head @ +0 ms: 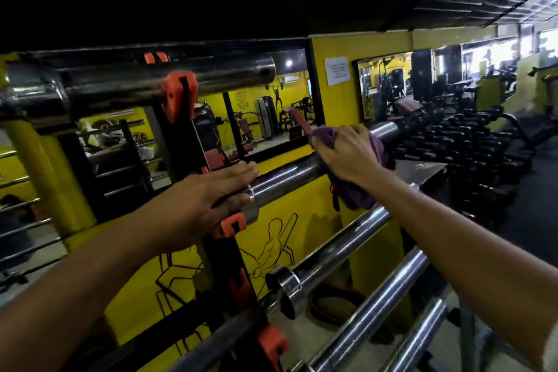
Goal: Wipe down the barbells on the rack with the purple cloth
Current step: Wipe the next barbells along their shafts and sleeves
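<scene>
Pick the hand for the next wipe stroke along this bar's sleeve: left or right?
Right. The right hand already grips the purple cloth wrapped over the barbell sleeve. The left hand holds the bar at its collar, likely steadying it.

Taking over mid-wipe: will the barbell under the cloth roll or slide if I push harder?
The barbell looks smooth, round, shiny steel, so it probably rolls in its rack hooks. The left hand gripping near its collar likely steadies it. The purple cloth, limp, should slide easily.
</scene>
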